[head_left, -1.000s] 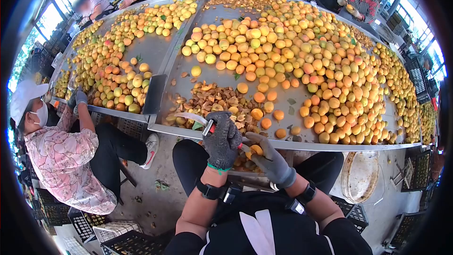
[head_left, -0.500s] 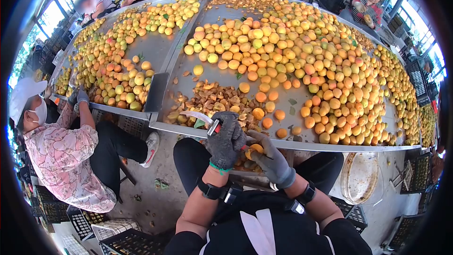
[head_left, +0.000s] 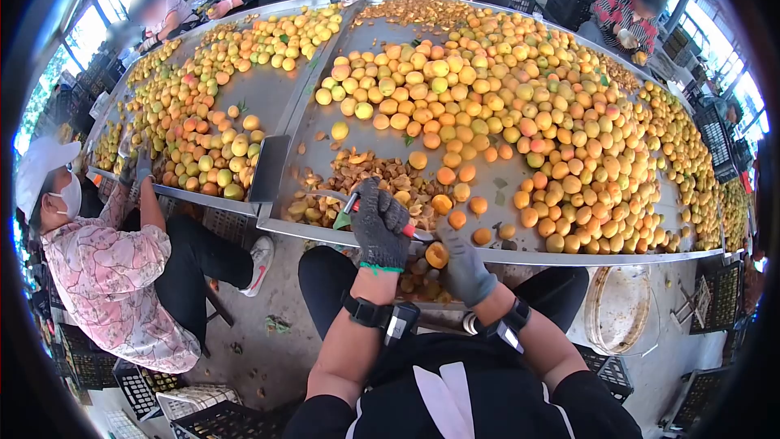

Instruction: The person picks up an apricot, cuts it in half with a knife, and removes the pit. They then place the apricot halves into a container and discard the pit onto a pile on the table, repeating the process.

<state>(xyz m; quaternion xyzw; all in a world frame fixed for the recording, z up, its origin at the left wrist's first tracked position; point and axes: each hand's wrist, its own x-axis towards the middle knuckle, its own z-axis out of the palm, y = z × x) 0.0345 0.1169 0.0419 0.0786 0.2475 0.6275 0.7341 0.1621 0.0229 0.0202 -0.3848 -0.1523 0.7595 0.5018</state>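
Note:
My left hand point(head_left: 380, 226), in a dark grey knit glove with a green cuff, is closed round a red-handled knife point(head_left: 354, 202). Its curved metal blade points left over the heap of brown, cut apricot pieces point(head_left: 370, 172). More of the red handle shows on the other side of the fist, with a metal tip close to my right fingers. My right hand point(head_left: 467, 267), in a lighter grey glove, has an apricot half point(head_left: 437, 255) at its inner side, the orange hollow showing. Its thumb is partly hidden. Below both hands, a container point(head_left: 426, 306) holds more fruit pieces.
Whole apricots point(head_left: 487, 97) cover much of the metal table point(head_left: 357, 255). A raised divider point(head_left: 270, 169) splits it. To my left sits a person in a pink floral shirt point(head_left: 114, 276); others work across the table. A white bucket point(head_left: 617, 309) and black crates point(head_left: 715, 301) stand at right.
My left hand has shifted slightly left and up, turning the knife. My right hand has drawn a little down; the apricot half now shows more of its hollow. Across the table, co-workers' hands have moved.

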